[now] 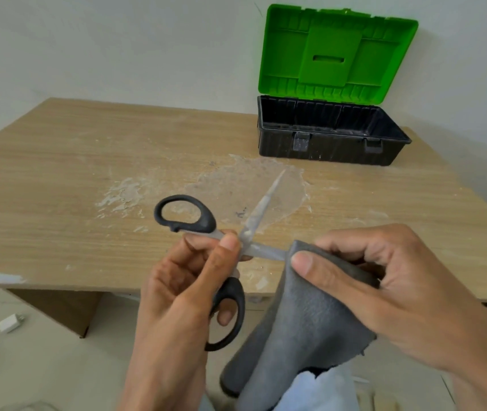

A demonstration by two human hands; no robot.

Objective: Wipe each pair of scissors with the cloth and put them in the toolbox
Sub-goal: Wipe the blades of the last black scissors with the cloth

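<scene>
Now my left fingers [228, 247] grasp the open black-handled steel scissors [258, 213] over the wooden bench [58, 173] edge, my right fingers [310, 266] pinching the grey fleece cloth [304, 315] round one blade: mid-wipe, next drawing it tipward, I reckon.

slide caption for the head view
Left hand holds open scissors; right hand pinches grey cloth round one blade, open toolbox behind.

Ahead of our left hand [177, 292] and right hand [390, 292], the desk [58, 173] lies bare up to the toolbox [325, 149]. It stands ahead and to the right, lid [337, 51] upright behind, mouth open from above. One blade of the scissors [254, 221] juts forward toward it; the cloth [304, 321] hangs under the right hand.
</scene>
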